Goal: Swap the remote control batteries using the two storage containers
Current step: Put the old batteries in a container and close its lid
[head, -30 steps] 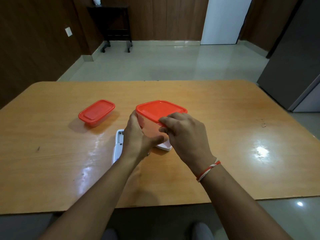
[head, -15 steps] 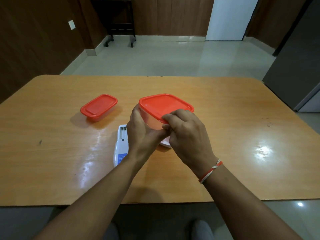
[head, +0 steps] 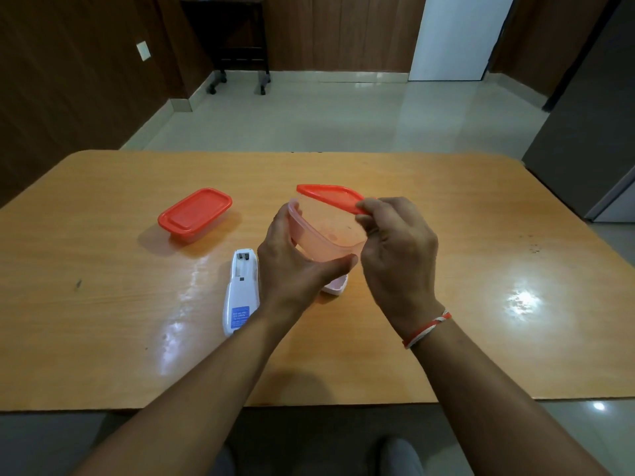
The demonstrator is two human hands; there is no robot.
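Nearest, at 6 o'clock: two bare forearms reaching in over the table (head: pixel 103 355) edge, a red-and-white thread band (head: pixel 426 329) round the right wrist. Just beyond, at 7 o'clock from the hands: white remote (head: pixel 240 290) lying back-up, battery bay uncovered at its far end, whether cells sit inside too small to tell. Between the wrists, half hidden: a small white piece (head: pixel 335 286) on the wood, likely the battery cover. Centre: left hand (head: pixel 292 266) wrapped round the near-left side of a clear container (head: pixel 326 235), lifted and tilted toward the camera. Right hand (head: pixel 398 249) pinching the near corner of its red lid (head: pixel 330 197), lid peeled up at that side, far edge seemingly at the rim yet. Contents not readable through the tinted wall. Farther, at 10 o'clock: second container (head: pixel 194 214), red lid seated, untouched. Judged early to middle: cover off, first box just opening; left to do, cells moved between remote and boxes, cover refitted, lids back on.
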